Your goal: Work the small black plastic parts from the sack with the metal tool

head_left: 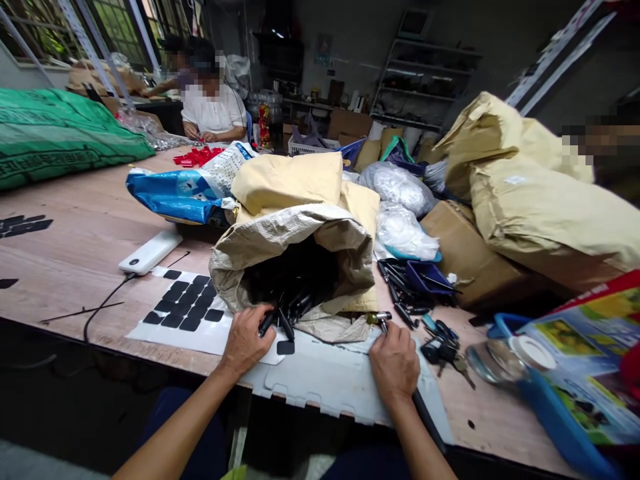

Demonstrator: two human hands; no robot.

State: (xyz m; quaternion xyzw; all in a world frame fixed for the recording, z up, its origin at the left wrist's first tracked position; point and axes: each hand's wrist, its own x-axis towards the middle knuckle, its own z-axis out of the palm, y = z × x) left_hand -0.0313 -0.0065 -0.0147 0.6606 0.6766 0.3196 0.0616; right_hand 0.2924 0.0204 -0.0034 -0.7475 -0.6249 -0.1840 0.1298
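At the mouth of an open paper-like sack, my left hand is closed with a small black elongated piece between thumb and fingers. Many similar dark pieces fill the sack's opening, and some spill over its lower lip. My right hand is wrapped round a small hammer close to its metal head; the dark handle runs back under my wrist. Just beside my left hand, one black rounded square lies by a white sheet bearing rows of like squares. A grey board lies beneath both hands.
Right of the sack are black parts around a dark blue tray, keys, a glass jar and a blue basin. A white power bank with a cable lies left. Co-workers sit across the table.
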